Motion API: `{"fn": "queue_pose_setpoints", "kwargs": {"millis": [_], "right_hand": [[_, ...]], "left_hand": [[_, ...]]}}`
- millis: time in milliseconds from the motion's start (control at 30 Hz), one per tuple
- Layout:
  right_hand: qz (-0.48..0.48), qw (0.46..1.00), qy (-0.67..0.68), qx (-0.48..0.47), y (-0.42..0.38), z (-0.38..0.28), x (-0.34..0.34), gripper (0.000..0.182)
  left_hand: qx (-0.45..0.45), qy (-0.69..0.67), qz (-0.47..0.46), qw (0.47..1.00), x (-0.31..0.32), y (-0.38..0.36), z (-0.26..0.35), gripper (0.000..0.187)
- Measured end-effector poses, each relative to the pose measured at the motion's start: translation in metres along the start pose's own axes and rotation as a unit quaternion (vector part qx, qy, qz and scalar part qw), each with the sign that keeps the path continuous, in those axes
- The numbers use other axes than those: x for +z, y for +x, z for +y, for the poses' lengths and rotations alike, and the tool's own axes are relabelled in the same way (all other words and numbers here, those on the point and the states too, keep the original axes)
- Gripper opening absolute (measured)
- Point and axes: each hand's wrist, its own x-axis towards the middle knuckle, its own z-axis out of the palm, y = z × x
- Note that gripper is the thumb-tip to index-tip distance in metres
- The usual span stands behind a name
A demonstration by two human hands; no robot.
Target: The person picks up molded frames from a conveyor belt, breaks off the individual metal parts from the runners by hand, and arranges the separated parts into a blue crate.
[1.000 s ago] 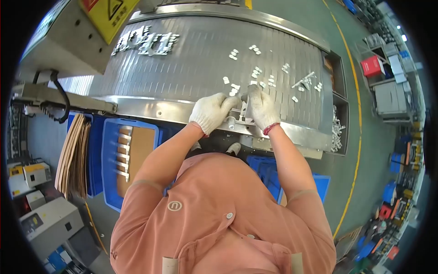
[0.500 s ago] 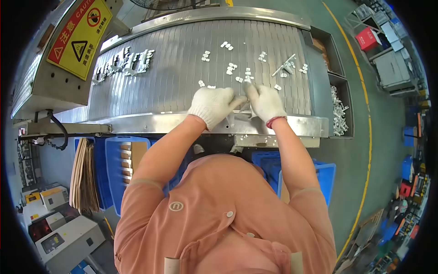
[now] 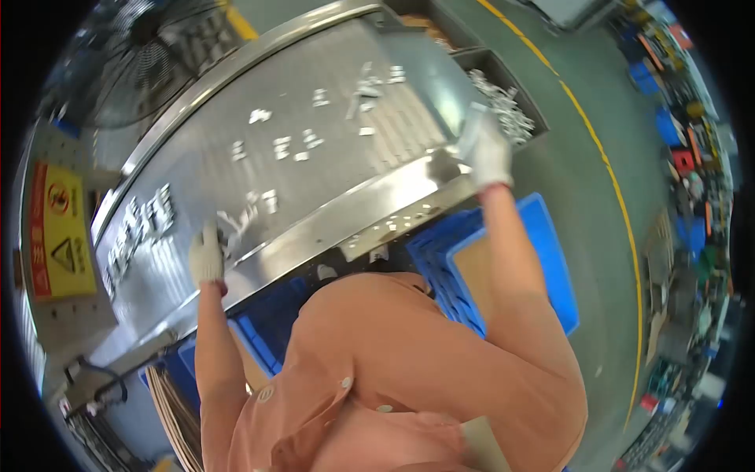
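Note:
My left hand [image 3: 207, 256], in a white glove, is over the near left part of the slatted metal conveyor [image 3: 314, 63]. Its fingers point away from me, apart, beside a branched pale plastic piece [image 3: 242, 220] on the belt; blur hides whether they touch. Past the belt's right end, my gloved right hand [image 3: 491, 157] is closed on a flat pale-grey piece [image 3: 472, 130], blurred by motion. It is next to a grey bin [image 3: 535, 118] heaped with branched pale pieces [image 3: 503, 106]. Small white plastic parts [image 3: 281, 147] lie in groups on the belt.
A cluster of grey parts [image 3: 141, 224] sits at the belt's left. Below the metal rail [image 3: 377, 200] are blue crates [image 3: 550, 267] and cardboard sheets [image 3: 169, 413]. A machine with a yellow caution sign [image 3: 64, 236] stands left, a fan [image 3: 149, 55] behind.
My view has turned. My hands, close together before, are now far apart: the right has moved toward the grey bin with the flat piece, the left toward the belt's left part.

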Motion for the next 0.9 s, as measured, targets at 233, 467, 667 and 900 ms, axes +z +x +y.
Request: {"fn": "queue_pose_setpoints", "kwargs": {"millis": [233,467,667,900], "right_hand": [[0.122,0.977,0.080,0.158,-0.103,0.070,-0.094,0.073],[0.155,0.969,0.029,0.189,-0.203,0.072,-0.102,0.065],[0.165,0.967,0.060,0.186,-0.197,0.065,-0.123,0.058],[0.215,0.952,0.072,0.207,-0.203,0.098,-0.197,0.055]], "left_hand": [[-0.054,-0.025,0.120,0.991,0.020,0.084,-0.062,0.065],[-0.001,-0.080,-0.027,0.996,0.079,0.068,0.069,0.072],[0.049,-0.042,-0.118,0.991,0.185,0.062,0.153,0.085],[0.246,0.162,-0.119,0.948,0.343,0.090,0.225,0.065]]}}
